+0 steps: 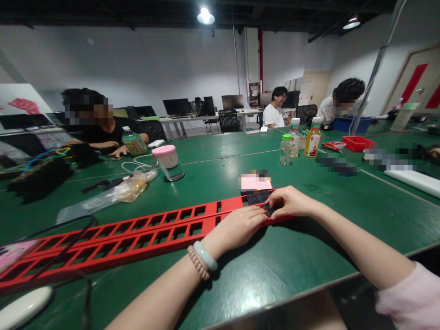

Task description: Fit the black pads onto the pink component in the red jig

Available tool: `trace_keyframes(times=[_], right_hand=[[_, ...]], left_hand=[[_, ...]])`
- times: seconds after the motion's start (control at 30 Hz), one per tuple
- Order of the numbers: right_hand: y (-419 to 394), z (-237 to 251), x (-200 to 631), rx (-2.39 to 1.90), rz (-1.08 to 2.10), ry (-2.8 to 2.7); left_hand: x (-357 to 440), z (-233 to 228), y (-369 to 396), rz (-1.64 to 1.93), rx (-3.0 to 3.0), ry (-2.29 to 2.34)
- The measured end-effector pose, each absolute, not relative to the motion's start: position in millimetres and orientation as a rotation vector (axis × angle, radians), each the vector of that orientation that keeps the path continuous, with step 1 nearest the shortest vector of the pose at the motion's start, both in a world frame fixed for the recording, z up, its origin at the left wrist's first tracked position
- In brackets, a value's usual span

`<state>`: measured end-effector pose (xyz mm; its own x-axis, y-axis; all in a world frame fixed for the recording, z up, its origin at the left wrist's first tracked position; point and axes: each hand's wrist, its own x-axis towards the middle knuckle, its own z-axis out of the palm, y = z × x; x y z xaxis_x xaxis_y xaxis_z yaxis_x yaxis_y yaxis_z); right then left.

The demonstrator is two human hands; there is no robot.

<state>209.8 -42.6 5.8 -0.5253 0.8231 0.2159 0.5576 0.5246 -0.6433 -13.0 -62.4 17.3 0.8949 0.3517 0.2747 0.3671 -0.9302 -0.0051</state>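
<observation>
A long red frame [151, 229] with two rows of rectangular openings lies slantwise on the green table. At its right end, a black strip with small dots [257, 198] sits in the far row. My right hand [292, 201] grips a small black piece [268, 210] in the near row between thumb and fingers; its exact kind is hard to make out. My left hand [237, 227] rests over the near row, fingers stretched out flat, with the tips touching or very close to the same black piece. Part of the frame's right end is hidden under both hands.
Behind the frame are a pink pad [256, 182] and a pink-lidded jar [170, 164]. A plastic bag [113, 197] and a dark cable [89, 224] lie at left. Bottles [312, 137] and a red tray [358, 143] stand farther right. Several people sit around.
</observation>
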Motion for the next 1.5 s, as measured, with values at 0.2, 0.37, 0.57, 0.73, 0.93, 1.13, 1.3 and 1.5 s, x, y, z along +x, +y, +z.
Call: trace_keyframes(times=[0.2,0.37,0.57,0.73,0.93,1.13,1.3,1.5], right_hand=[[-45.6,8.0,213.7,-1.111,0.695,-2.306],[-47.0,9.4,215.8,-1.115,0.672,-2.335],[-47.2,11.5,217.5,-1.078,0.602,-2.379],[-46.8,12.3,217.6,-1.022,0.622,-2.380],[-44.1,10.8,217.8,-0.925,0.546,-2.421],[-44.0,13.5,216.5,-0.870,0.439,-2.476],[-45.3,14.8,215.9,-0.865,0.416,-2.497],[-43.6,13.4,215.0,-0.853,0.402,-2.495]], left_hand=[[-11.2,15.8,-63.0,-0.418,-2.983,-0.563],[-9.8,13.8,-61.8,-0.422,-2.952,-0.541],[-9.4,12.8,-60.6,-0.420,-2.959,-0.536],[-9.9,12.5,-60.6,-0.431,-2.959,-0.535],[-9.8,14.3,-62.3,-0.443,-2.936,-0.511],[-10.9,13.9,-61.7,-0.441,-2.932,-0.492],[-11.3,12.5,-60.3,-0.419,-2.926,-0.482],[-11.3,12.9,-60.6,-0.402,-2.915,-0.489]])
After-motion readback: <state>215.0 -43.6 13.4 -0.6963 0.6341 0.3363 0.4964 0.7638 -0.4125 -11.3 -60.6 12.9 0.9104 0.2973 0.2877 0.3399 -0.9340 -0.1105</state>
